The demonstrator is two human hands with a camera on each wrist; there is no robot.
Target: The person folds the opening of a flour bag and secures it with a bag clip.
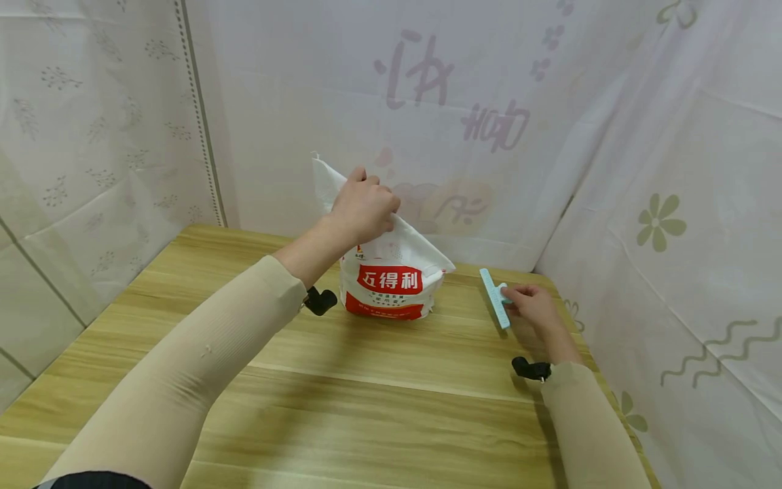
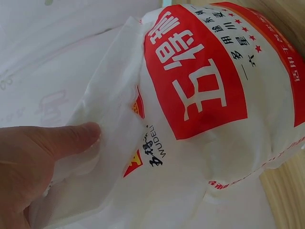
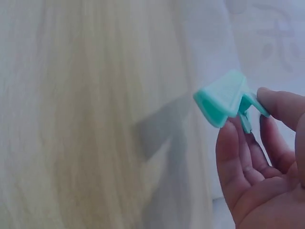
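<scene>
A white flour bag (image 1: 391,288) with red printed panels stands on the table toward the back. My left hand (image 1: 365,207) grips its gathered, flattened top, which slopes down to the right. In the left wrist view the thumb presses on the bag's (image 2: 209,95) white upper part; the other fingers are mostly hidden behind it. To the right of the bag, my right hand (image 1: 534,305) pinches the handle of a light turquoise bag clip (image 1: 495,299) above the table. The right wrist view shows the clip (image 3: 224,98) between thumb and fingers.
The wood-grain table (image 1: 366,421) reaches back to a pale printed curtain (image 1: 293,102). More curtain closes in on the left and right sides. Black wrist cameras (image 1: 320,301) are strapped at both sleeves.
</scene>
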